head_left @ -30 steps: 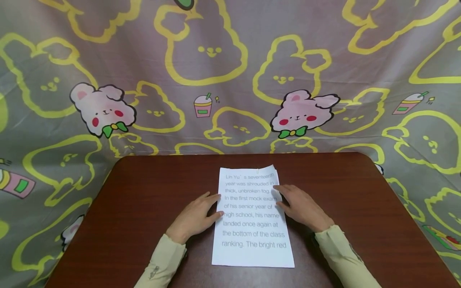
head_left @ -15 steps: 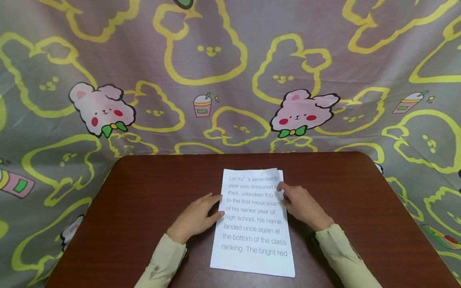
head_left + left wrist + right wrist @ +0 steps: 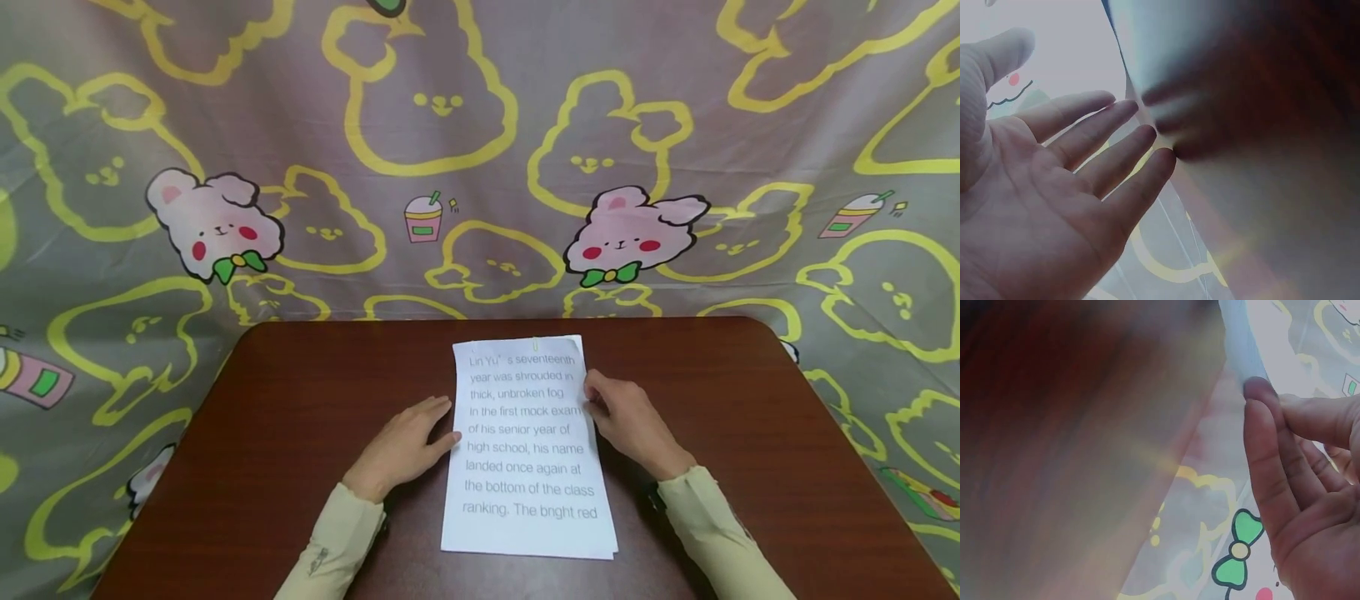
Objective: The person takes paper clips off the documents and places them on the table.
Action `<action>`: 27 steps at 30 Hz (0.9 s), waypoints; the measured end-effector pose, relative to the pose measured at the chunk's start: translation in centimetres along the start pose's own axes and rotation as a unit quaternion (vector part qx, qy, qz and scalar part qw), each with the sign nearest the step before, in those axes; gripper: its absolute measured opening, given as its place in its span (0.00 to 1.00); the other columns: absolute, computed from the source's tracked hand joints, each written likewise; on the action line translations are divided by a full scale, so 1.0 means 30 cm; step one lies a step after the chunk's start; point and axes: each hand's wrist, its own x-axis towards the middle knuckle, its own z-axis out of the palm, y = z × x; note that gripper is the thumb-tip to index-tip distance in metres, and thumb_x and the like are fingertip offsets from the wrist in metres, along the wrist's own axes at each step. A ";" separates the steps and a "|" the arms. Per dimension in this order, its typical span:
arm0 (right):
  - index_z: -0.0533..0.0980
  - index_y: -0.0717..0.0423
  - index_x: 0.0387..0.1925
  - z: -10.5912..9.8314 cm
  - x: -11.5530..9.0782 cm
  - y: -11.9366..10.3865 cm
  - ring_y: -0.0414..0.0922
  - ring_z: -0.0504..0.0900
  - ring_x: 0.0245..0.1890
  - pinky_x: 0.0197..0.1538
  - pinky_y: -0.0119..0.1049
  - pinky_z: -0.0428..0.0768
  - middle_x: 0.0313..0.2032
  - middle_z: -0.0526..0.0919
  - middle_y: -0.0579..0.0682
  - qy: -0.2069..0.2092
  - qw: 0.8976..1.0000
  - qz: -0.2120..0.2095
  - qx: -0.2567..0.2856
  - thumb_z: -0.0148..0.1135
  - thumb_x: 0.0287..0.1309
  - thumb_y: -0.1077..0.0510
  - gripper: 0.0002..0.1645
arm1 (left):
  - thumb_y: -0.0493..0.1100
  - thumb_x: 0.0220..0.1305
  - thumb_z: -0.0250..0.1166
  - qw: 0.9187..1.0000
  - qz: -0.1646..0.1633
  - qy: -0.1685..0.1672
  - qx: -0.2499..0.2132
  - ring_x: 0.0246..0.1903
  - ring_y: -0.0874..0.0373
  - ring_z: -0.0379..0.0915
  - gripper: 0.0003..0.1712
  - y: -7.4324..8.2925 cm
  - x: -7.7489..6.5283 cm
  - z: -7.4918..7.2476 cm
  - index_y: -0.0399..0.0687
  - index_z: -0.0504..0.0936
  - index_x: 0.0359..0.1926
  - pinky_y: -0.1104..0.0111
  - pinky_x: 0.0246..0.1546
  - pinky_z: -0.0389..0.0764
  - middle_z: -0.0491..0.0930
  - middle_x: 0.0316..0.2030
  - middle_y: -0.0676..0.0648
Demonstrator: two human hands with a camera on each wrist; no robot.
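Two hands point(image 3: 405, 443) point(image 3: 632, 421) at one paper stack point(image 3: 528, 448)

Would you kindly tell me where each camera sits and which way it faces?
Head: on the person's head, facing forward and down at the paper stack on the table, patterned cloth behind; left hand, right hand and sleeves show.
Left wrist: on that wrist, looking past the left hand toward table and patterned cloth.
Right wrist: on that wrist, looking along the right hand at the paper stack's edge.
Shared: head and left wrist both show the left hand.
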 end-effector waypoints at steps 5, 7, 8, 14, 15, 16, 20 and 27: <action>0.71 0.50 0.33 -0.011 -0.002 -0.005 0.39 0.73 0.27 0.32 0.30 0.71 0.26 0.77 0.44 0.022 1.000 -0.005 0.018 0.74 0.56 0.70 0.20 | 0.50 0.73 0.66 1.000 0.001 0.014 -0.006 0.75 0.42 0.67 0.36 -0.003 0.001 -0.002 0.35 0.71 0.73 0.48 0.75 0.68 0.71 0.74 0.37; 0.71 0.49 0.33 -0.016 -0.003 -0.007 0.39 0.74 0.27 0.32 0.30 0.72 0.27 0.80 0.44 0.032 0.999 -0.008 0.027 0.75 0.55 0.70 0.20 | 0.49 0.72 0.67 0.999 0.006 0.032 -0.014 0.73 0.41 0.69 0.35 -0.004 0.003 -0.004 0.34 0.72 0.72 0.48 0.73 0.70 0.73 0.72 0.36; 0.71 0.49 0.32 -0.019 -0.003 -0.007 0.39 0.74 0.28 0.32 0.31 0.73 0.28 0.81 0.45 0.038 0.999 -0.011 0.032 0.75 0.55 0.70 0.20 | 0.49 0.72 0.67 0.999 0.008 0.041 -0.019 0.72 0.41 0.70 0.35 -0.004 0.004 -0.005 0.33 0.71 0.72 0.48 0.72 0.71 0.73 0.72 0.35; 0.72 0.50 0.32 -0.028 -0.004 -0.009 0.39 0.78 0.30 0.33 0.30 0.78 0.30 0.83 0.45 0.062 0.995 -0.026 0.070 0.74 0.55 0.72 0.20 | 0.49 0.72 0.68 0.996 -0.001 0.090 -0.029 0.71 0.42 0.72 0.38 -0.004 0.006 -0.019 0.33 0.69 0.74 0.47 0.68 0.76 0.74 0.71 0.34; 0.72 0.50 0.32 -0.029 -0.003 -0.010 0.38 0.78 0.30 0.34 0.30 0.80 0.30 0.83 0.45 0.068 0.994 -0.030 0.077 0.74 0.54 0.73 0.20 | 0.48 0.71 0.68 0.995 0.000 0.097 -0.032 0.70 0.43 0.73 0.38 -0.003 0.007 -0.021 0.34 0.68 0.74 0.47 0.67 0.77 0.74 0.71 0.35; 0.72 0.50 0.32 -0.030 -0.003 -0.010 0.38 0.79 0.30 0.34 0.30 0.81 0.30 0.83 0.45 0.074 0.993 -0.034 0.087 0.73 0.54 0.74 0.20 | 0.47 0.71 0.69 0.994 0.003 0.104 -0.039 0.69 0.44 0.75 0.38 -0.003 0.009 -0.023 0.36 0.68 0.75 0.48 0.66 0.78 0.76 0.70 0.37; 0.73 0.52 0.30 -0.039 -0.001 -0.014 0.38 0.80 0.29 0.33 0.29 0.85 0.31 0.85 0.48 0.096 0.987 -0.046 0.122 0.71 0.53 0.78 0.20 | 0.43 0.71 0.69 0.988 0.023 0.120 -0.090 0.62 0.50 0.82 0.36 0.002 0.017 -0.032 0.47 0.68 0.77 0.53 0.61 0.83 0.83 0.64 0.44; 0.74 0.52 0.30 -0.057 -0.001 -0.025 0.37 0.80 0.30 0.31 0.27 0.82 0.35 0.87 0.51 0.093 0.981 -0.037 0.165 0.69 0.55 0.78 0.20 | 0.36 0.72 0.66 0.969 0.038 0.160 -0.182 0.51 0.53 0.88 0.29 0.012 0.018 -0.044 0.41 0.74 0.72 0.62 0.51 0.88 0.89 0.53 0.42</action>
